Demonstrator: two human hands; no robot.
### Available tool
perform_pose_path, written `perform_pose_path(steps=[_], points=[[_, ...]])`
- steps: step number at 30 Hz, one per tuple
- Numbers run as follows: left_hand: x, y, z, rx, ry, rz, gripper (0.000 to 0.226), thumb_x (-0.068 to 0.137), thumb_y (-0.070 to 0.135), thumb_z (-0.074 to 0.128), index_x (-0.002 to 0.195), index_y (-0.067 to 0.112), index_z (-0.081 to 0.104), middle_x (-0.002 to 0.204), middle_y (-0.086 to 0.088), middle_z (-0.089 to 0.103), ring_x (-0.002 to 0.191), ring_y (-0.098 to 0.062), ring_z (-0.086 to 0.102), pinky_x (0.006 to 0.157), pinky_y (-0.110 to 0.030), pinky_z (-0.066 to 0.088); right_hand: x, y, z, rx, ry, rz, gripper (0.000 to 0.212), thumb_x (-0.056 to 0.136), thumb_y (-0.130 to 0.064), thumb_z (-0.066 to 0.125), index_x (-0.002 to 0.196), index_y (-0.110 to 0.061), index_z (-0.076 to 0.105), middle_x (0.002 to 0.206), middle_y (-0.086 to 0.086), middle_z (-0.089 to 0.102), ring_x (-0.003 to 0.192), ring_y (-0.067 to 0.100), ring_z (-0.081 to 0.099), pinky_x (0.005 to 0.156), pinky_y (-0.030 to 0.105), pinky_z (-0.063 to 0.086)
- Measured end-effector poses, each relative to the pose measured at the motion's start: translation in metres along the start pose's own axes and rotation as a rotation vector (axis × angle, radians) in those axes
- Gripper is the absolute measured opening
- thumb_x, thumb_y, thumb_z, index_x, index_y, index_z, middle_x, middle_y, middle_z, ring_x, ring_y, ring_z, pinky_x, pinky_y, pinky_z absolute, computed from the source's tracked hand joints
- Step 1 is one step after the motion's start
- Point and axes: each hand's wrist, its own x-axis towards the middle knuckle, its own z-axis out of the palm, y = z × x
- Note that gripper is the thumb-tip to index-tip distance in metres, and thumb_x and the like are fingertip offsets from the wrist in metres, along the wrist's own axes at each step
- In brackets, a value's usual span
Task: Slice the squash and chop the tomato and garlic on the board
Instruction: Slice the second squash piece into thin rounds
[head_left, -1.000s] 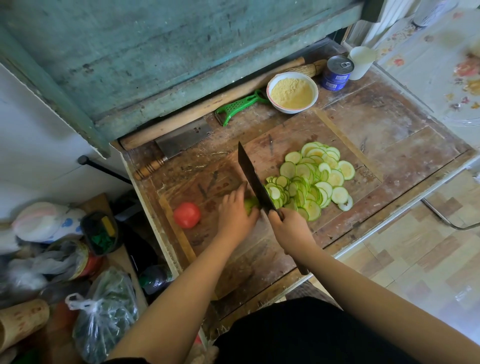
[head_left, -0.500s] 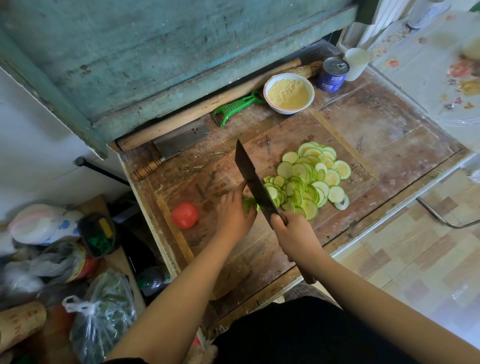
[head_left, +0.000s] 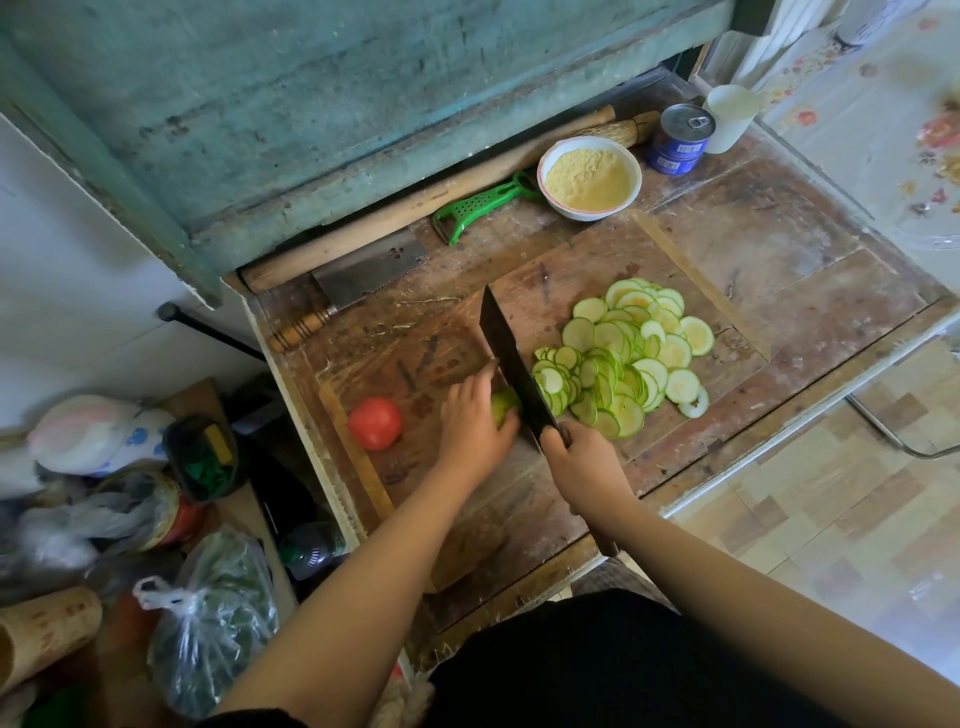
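Note:
A worn wooden board lies on the counter. My left hand presses down a short green squash end. My right hand grips the handle of a dark cleaver, whose blade stands on edge against the squash's cut face. A heap of pale green squash slices spreads to the right of the blade. A whole red tomato sits on the board to the left of my left hand. No garlic shows.
A second cleaver with a wooden handle, a long rolling pin and a green peeler lie at the back. A white bowl of yellow meal, a blue can and a white cup stand back right. Bags and jars crowd the lower left.
The cleaver has kept working against the squash end between frames. The stub under my left hand is a little shorter. The tomato and the slice heap stay where they were.

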Motion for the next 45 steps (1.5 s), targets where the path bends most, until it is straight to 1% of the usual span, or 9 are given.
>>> perform_pose_path(steps=[3, 7, 10, 18, 25, 32, 36, 40, 45], points=[[0.000, 0.001, -0.001, -0.016, -0.003, 0.001, 0.066, 0.088, 0.029, 0.059, 0.145, 0.018, 0.029, 0.139, -0.002, 0.045, 0.125, -0.022, 0.038, 0.101, -0.035, 0.030, 0.000, -0.002, -0.004, 0.033, 0.006, -0.011, 0.033, 0.091, -0.031, 0.042, 0.073, -0.004, 0.048, 0.056, 0.004, 0.042, 0.049, 0.018, 0.039, 0.051, 0.035, 0.042], [0.000, 0.000, 0.000, -0.051, 0.014, 0.009, 0.065, 0.086, 0.026, 0.060, 0.144, 0.021, 0.032, 0.125, -0.003, 0.051, 0.115, -0.023, 0.043, 0.096, -0.037, 0.035, -0.007, -0.002, -0.010, 0.033, 0.011, -0.041, 0.037, 0.090, -0.031, 0.042, 0.079, 0.004, 0.050, 0.056, 0.006, 0.042, 0.050, 0.020, 0.040, 0.050, 0.034, 0.041], [0.000, 0.001, 0.000, -0.059, 0.014, -0.003, 0.064, 0.086, 0.025, 0.060, 0.144, 0.021, 0.031, 0.127, -0.003, 0.051, 0.115, -0.022, 0.043, 0.098, -0.038, 0.036, -0.010, -0.004, -0.011, 0.017, 0.001, -0.060, 0.037, 0.091, -0.031, 0.042, 0.081, 0.004, 0.050, 0.055, 0.005, 0.042, 0.049, 0.020, 0.040, 0.051, 0.035, 0.041], [0.001, 0.001, 0.001, -0.032, 0.016, 0.004, 0.064, 0.086, 0.027, 0.060, 0.143, 0.019, 0.032, 0.127, -0.003, 0.051, 0.115, -0.023, 0.043, 0.095, -0.036, 0.034, -0.009, -0.005, -0.010, -0.019, 0.013, -0.080, 0.034, 0.092, -0.030, 0.042, 0.071, -0.004, 0.047, 0.054, 0.002, 0.040, 0.047, 0.019, 0.038, 0.050, 0.036, 0.043], [0.002, -0.002, 0.004, -0.035, 0.033, 0.017, 0.062, 0.085, 0.028, 0.061, 0.141, 0.017, 0.036, 0.124, -0.003, 0.055, 0.112, -0.025, 0.045, 0.091, -0.037, 0.035, -0.004, -0.007, -0.001, -0.049, 0.025, -0.088, 0.035, 0.093, -0.030, 0.043, 0.065, -0.010, 0.038, 0.056, 0.003, 0.039, 0.048, 0.018, 0.036, 0.049, 0.029, 0.033], [0.000, -0.001, 0.002, -0.010, 0.016, 0.006, 0.065, 0.089, 0.028, 0.059, 0.145, 0.014, 0.030, 0.136, -0.004, 0.047, 0.123, -0.023, 0.039, 0.102, -0.035, 0.029, 0.005, -0.009, 0.005, -0.024, -0.003, -0.027, 0.032, 0.093, -0.028, 0.043, 0.067, -0.009, 0.042, 0.059, 0.006, 0.044, 0.052, 0.021, 0.043, 0.052, 0.036, 0.042], [0.000, 0.000, 0.001, -0.025, 0.022, 0.017, 0.065, 0.088, 0.028, 0.060, 0.144, 0.015, 0.031, 0.135, -0.004, 0.048, 0.122, -0.023, 0.040, 0.100, -0.035, 0.030, 0.003, -0.005, -0.003, -0.001, 0.010, -0.023, 0.033, 0.091, -0.031, 0.043, 0.065, -0.012, 0.040, 0.056, 0.003, 0.041, 0.048, 0.018, 0.039, 0.052, 0.034, 0.043], [0.000, -0.001, 0.001, -0.050, 0.034, 0.021, 0.065, 0.085, 0.025, 0.062, 0.143, 0.017, 0.034, 0.125, -0.003, 0.053, 0.114, -0.024, 0.044, 0.095, -0.036, 0.034, -0.006, -0.003, -0.009, 0.024, 0.004, -0.035, 0.033, 0.089, -0.029, 0.042, 0.073, -0.001, 0.047, 0.057, 0.006, 0.041, 0.050, 0.020, 0.039, 0.050, 0.034, 0.039], [0.001, 0.000, 0.002, -0.086, 0.042, 0.008, 0.062, 0.085, 0.024, 0.062, 0.141, 0.018, 0.036, 0.124, -0.003, 0.055, 0.114, -0.024, 0.045, 0.095, -0.038, 0.035, -0.009, -0.005, -0.010, 0.017, 0.005, -0.053, 0.037, 0.090, -0.029, 0.043, 0.078, 0.005, 0.050, 0.056, 0.005, 0.041, 0.049, 0.020, 0.039, 0.050, 0.035, 0.041]])
